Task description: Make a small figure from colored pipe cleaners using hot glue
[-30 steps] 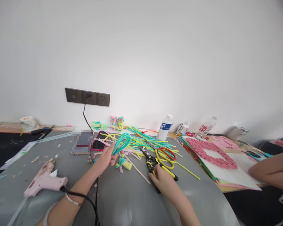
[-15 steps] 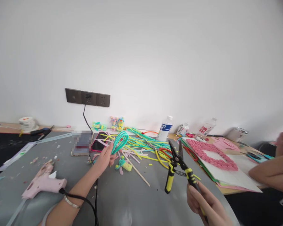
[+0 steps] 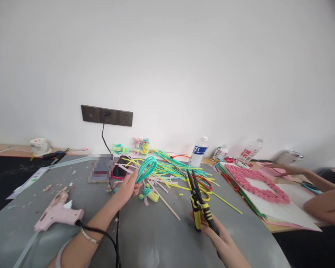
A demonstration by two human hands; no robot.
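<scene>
My left hand [image 3: 130, 185] is closed around a bundle of teal pipe cleaners [image 3: 147, 167], bent into loops that stick up above the fingers. In my right hand [image 3: 212, 232] are pruning shears [image 3: 199, 203] with black and yellow handles, their dark blades pointing up and slightly apart. A small teal and yellow pipe-cleaner figure [image 3: 150, 194] lies on the grey table just beyond my left hand. Behind both hands spreads a pile of teal, yellow and lilac pipe cleaners [image 3: 170, 171]. Scissors with yellow and red handles [image 3: 205, 183] lie behind the shears' blades.
A pink glue gun [image 3: 58, 214] with a black cord lies at left. Against the wall stand a water bottle [image 3: 198, 152] and finished small figures [image 3: 141, 146]. At right, another person's arm [image 3: 309, 173] reaches over a pink braided piece [image 3: 257, 184] on white sheets.
My right hand has moved left with the shears, and their handles and blades have come closer together. The other person's hand now reaches forward over the pink pieces. My view has shifted slightly.
</scene>
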